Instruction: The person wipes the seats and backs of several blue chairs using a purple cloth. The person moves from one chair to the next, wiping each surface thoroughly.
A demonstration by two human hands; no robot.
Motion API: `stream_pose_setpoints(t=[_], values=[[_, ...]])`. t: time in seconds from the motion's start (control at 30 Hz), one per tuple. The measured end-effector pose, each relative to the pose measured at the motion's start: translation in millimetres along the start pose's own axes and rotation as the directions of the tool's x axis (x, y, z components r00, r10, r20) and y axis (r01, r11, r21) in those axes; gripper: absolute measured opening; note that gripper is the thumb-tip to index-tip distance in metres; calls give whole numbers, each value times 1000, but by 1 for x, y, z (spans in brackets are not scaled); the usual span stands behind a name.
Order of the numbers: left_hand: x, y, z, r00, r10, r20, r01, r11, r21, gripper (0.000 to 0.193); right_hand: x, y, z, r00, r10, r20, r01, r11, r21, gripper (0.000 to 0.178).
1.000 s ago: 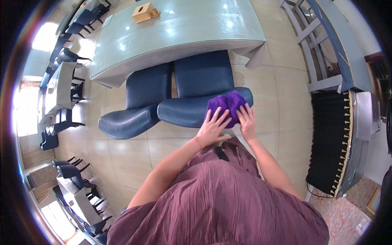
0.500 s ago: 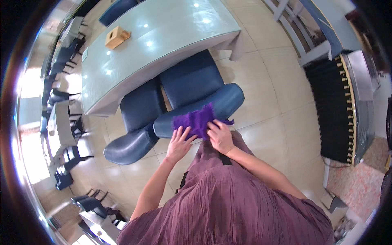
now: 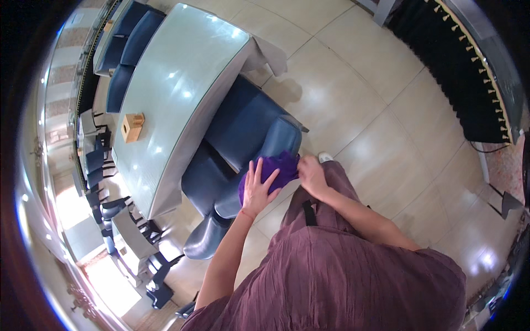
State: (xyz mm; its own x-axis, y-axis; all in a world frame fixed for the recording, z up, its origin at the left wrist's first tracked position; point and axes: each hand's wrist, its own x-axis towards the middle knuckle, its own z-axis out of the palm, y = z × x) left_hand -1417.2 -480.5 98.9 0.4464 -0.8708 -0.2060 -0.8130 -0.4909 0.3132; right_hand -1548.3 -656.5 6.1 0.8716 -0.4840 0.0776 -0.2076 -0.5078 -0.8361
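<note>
A purple cloth (image 3: 282,167) lies crumpled on the near part of a dark blue chair (image 3: 279,138). My left hand (image 3: 258,190) rests on the cloth with its fingers spread. At the cloth's right edge my right hand (image 3: 312,175) has its fingers curled and pinched on the fabric. Part of the cloth is hidden beneath my left hand.
Beyond the chair stands a long table (image 3: 182,71) with a pale cover and a glossy top, bearing a wooden tissue box (image 3: 132,128). Another blue chair (image 3: 207,176) adjoins on the left. A black pleated skirt (image 3: 436,66) hangs along the right.
The view has turned, so table and chairs appear swung round. The cloth is more bunched up than before; my left fingers have spread and my right hand has shifted to its right edge.
</note>
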Motion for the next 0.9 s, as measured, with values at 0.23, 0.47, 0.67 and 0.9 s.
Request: stream_pose_setpoints(t=[0.23, 0.47, 0.67, 0.9], values=[[122, 47, -10, 994, 95, -45, -89, 990, 110, 63, 56, 71, 61, 695, 695, 185, -595, 410, 692, 30], [150, 57, 5, 996, 62, -61, -46, 972, 231, 60, 101, 71, 80, 596, 688, 415, -439, -154, 885, 47], [150, 57, 5, 990, 124, -61, -104, 959, 265, 62, 100, 87, 110, 675, 613, 410, -272, -310, 911, 51], [135, 35, 9, 954, 289, -73, -262, 930, 258, 62, 93, 50, 99, 654, 714, 249, -163, -189, 968, 45]])
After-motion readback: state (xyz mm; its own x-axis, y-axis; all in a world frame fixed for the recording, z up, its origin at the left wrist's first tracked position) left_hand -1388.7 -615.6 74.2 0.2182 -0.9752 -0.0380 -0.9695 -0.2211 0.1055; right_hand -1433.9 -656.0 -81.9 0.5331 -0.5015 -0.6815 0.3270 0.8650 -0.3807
